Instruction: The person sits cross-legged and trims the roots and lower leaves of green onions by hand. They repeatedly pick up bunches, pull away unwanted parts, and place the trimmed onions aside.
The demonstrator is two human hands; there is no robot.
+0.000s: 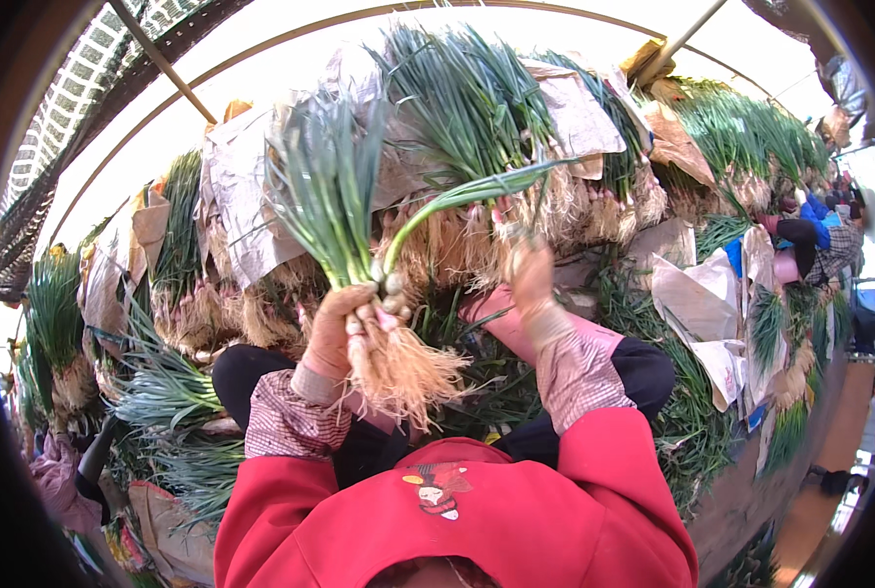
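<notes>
My left hand (337,323), in a pale glove, is closed round a bunch of green allium plants (334,220) with white bulbs and long tan roots. The leaves stand up and the roots hang down to the right. One plant (437,202) leans away from the bunch, its leaves bending right above my right hand. My right hand (531,272), also gloved and blurred, is before the standing roots; whether it holds anything cannot be told. Behind both hands stand thick rows of the same plants (467,103), roots down, partly covered by woven sacks (243,191).
Loose leaves (658,411) lie on the ground at the right, beside white sacks (702,316). More bunches (169,389) lie at my left. A person in blue (820,228) sits at the far right, and part of another person (63,478) shows at the lower left.
</notes>
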